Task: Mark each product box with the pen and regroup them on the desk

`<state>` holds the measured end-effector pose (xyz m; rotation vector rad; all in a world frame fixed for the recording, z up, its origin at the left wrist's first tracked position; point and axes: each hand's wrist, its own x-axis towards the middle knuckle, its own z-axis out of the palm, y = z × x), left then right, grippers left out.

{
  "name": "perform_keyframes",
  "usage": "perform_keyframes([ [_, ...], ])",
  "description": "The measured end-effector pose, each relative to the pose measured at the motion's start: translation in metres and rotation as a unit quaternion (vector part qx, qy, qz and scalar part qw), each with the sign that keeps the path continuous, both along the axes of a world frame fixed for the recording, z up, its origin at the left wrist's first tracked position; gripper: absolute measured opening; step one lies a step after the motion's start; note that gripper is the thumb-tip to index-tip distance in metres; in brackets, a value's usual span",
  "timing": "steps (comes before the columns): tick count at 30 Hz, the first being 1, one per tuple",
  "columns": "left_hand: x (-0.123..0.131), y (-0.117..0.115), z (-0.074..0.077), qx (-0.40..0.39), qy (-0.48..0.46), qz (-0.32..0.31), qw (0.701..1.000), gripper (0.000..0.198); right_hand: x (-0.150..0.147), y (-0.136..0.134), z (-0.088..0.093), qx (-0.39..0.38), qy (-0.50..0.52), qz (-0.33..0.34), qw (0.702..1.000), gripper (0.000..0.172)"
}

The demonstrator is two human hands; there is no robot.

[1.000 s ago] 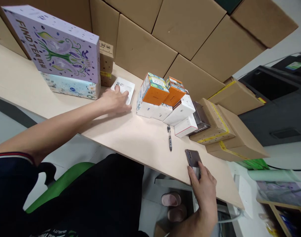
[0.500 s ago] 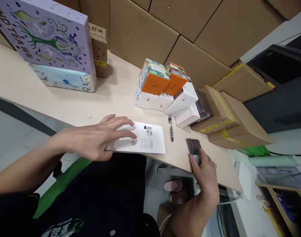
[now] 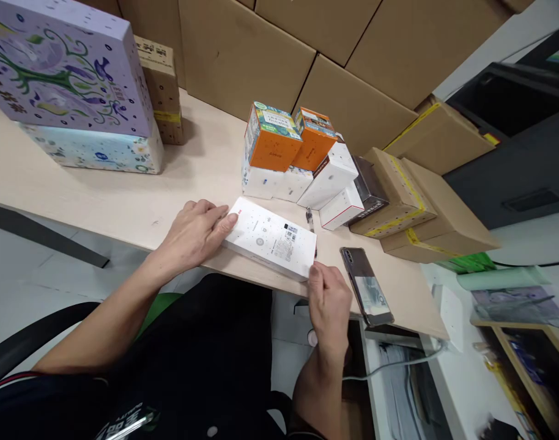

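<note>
A flat white box [image 3: 270,241] with a printed label lies at the front edge of the table, slanting down toward the right. My left hand [image 3: 194,235] grips its left end, thumb on the top face. At the box's lower right corner my right hand [image 3: 329,299] pinches it with fingers curled. A phone [image 3: 366,287] in a clear case, with a banknote behind the cover, lies face down to the right of my right hand. Behind the box's right end is a pen [image 3: 309,220], partly hidden by it.
Two orange boxes [image 3: 276,146] stand on a white tissue pack [image 3: 263,182]. White boxes [image 3: 339,208] and taped cartons [image 3: 399,201] line the right. A purple tea box [image 3: 77,79] rests on another tissue pack [image 3: 100,153] at the left. Large cartons [image 3: 247,55] wall off the back.
My right hand has let go of the phone and moved left onto the white box's corner. My left hand has shifted to the box's left end, and the box is now turned at a slant.
</note>
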<state>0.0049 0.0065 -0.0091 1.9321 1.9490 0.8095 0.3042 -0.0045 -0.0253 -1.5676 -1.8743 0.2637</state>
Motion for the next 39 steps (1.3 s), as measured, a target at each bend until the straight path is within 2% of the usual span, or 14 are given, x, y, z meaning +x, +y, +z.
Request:
perform_keyframes([
  [2, 0.003, 0.003, 0.001, 0.002, -0.008, -0.014, 1.0, 0.06, -0.014, 0.005, -0.004, 0.013, 0.009, 0.007, 1.0, 0.055],
  [8, 0.002, 0.005, -0.011, 0.099, -0.186, 0.035, 0.977, 0.053, -0.022, 0.023, -0.016, 0.086, 0.123, -0.019, 0.989, 0.039],
  [11, 0.001, 0.005, -0.019, 0.123, -0.235, 0.062, 0.962, 0.044, -0.021, 0.025, -0.021, 0.066, 0.137, -0.024, 0.988, 0.036],
  [14, 0.001, 0.004, -0.025, 0.12, -0.293, 0.054, 0.947, 0.04, -0.02, 0.023, -0.022, 0.045, 0.141, -0.031, 0.989, 0.036],
  [19, 0.002, -0.001, -0.025, 0.096, -0.364, 0.042, 0.925, 0.052, -0.018, 0.021, -0.021, 0.017, 0.16, -0.023, 0.987, 0.034],
  [22, 0.003, -0.003, -0.019, 0.111, -0.375, 0.021, 0.92, 0.063, -0.015, 0.021, -0.024, -0.003, 0.183, -0.017, 0.983, 0.031],
  [26, -0.002, -0.003, -0.015, 0.16, -0.337, -0.016, 0.928, 0.047, -0.011, 0.021, -0.03, -0.026, 0.233, 0.008, 0.972, 0.041],
  [28, -0.007, -0.004, -0.015, 0.144, -0.335, -0.029, 0.931, 0.046, -0.01, 0.021, -0.031, -0.026, 0.252, 0.026, 0.967, 0.048],
  [31, -0.013, -0.004, -0.016, 0.121, -0.377, -0.051, 0.917, 0.05, -0.01, 0.02, -0.03, -0.019, 0.255, 0.038, 0.966, 0.05],
  [34, -0.013, -0.004, -0.016, 0.115, -0.415, -0.041, 0.901, 0.037, -0.011, 0.02, -0.027, -0.004, 0.238, 0.044, 0.97, 0.051],
  [39, -0.008, -0.003, -0.013, 0.114, -0.39, -0.005, 0.914, 0.021, -0.013, 0.021, -0.019, 0.032, 0.186, 0.042, 0.981, 0.052],
])
